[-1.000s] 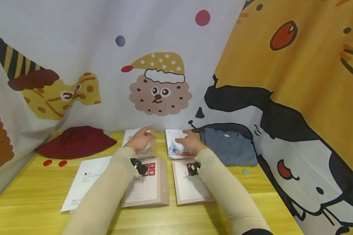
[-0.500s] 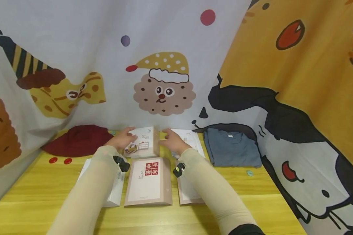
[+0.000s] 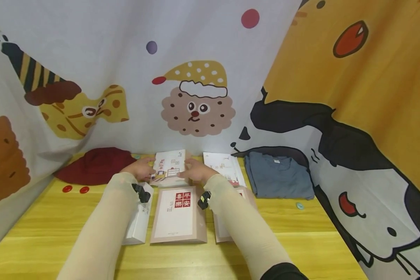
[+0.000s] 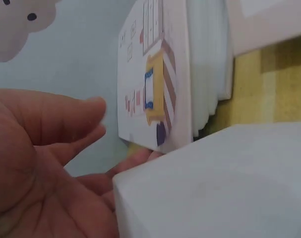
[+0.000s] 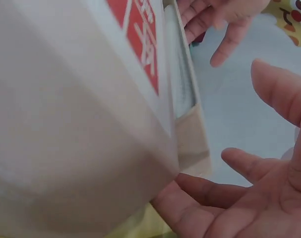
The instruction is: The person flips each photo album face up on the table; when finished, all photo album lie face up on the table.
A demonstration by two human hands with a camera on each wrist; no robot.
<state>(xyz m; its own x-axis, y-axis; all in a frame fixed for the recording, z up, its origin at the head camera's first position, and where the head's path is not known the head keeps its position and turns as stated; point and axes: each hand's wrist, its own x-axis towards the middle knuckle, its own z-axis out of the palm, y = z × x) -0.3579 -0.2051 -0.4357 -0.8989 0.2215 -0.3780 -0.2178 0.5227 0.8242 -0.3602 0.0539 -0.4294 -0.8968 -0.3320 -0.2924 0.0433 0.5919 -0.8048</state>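
Yellow surface [image 3: 182,258] showing free room in front | left hand [image 3: 141,170], right hand [image 3: 197,171] flanking illustrated book [image 3: 168,166] | fingers [image 4: 71,118] standing spread, contact unclear

We find the table [image 3: 301,249] evenly and fairly brightly lit, soft shadows beside the sleeves [image 3: 98,225] toward its near edge. Our wrist views look dimmer; the right fingers [image 5: 247,163] are soft, the closest book [image 5: 76,134] out of focus.

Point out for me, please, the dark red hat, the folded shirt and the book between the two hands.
Dark red hat [image 3: 98,167]: head view, middle of its fabric.
Folded shirt [image 3: 280,178]: head view, middle of its front.
Book [image 3: 169,166]: head view, its printed cover.
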